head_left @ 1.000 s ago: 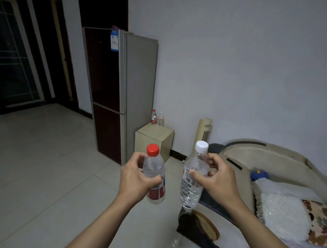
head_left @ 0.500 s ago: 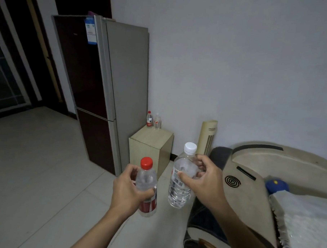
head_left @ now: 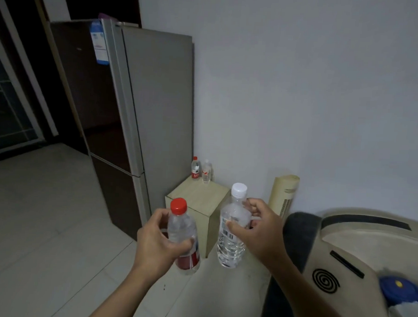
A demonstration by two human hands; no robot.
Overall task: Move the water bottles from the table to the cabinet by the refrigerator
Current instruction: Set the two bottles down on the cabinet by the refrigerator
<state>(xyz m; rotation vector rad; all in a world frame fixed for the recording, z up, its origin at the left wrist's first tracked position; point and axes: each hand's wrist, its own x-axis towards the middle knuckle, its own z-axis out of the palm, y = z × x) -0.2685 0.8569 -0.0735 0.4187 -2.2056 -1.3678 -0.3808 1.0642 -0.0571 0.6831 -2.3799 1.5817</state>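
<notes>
My left hand (head_left: 157, 243) grips a clear bottle with a red cap and red label (head_left: 182, 231), held upright. My right hand (head_left: 260, 229) grips a clear bottle with a white cap (head_left: 232, 231), also upright. Both bottles hang in the air just in front of a small light-wood cabinet (head_left: 197, 202). The cabinet stands against the white wall, beside the tall grey refrigerator (head_left: 155, 113). At the back of the cabinet top stand two small bottles: a red-capped, red-labelled one (head_left: 195, 168) and a clear one (head_left: 206, 171) to its right.
A cream tower fan (head_left: 284, 195) stands right of the cabinet. A beige padded seat with a black spiral mark (head_left: 324, 280) and a blue object (head_left: 400, 290) fills the lower right. Pale floor tiles (head_left: 44, 223) spread to the left, toward dark doorways.
The cabinet and refrigerator have come nearer and larger in view. Both hands still carry their bottles, which now overlap the cabinet's front.
</notes>
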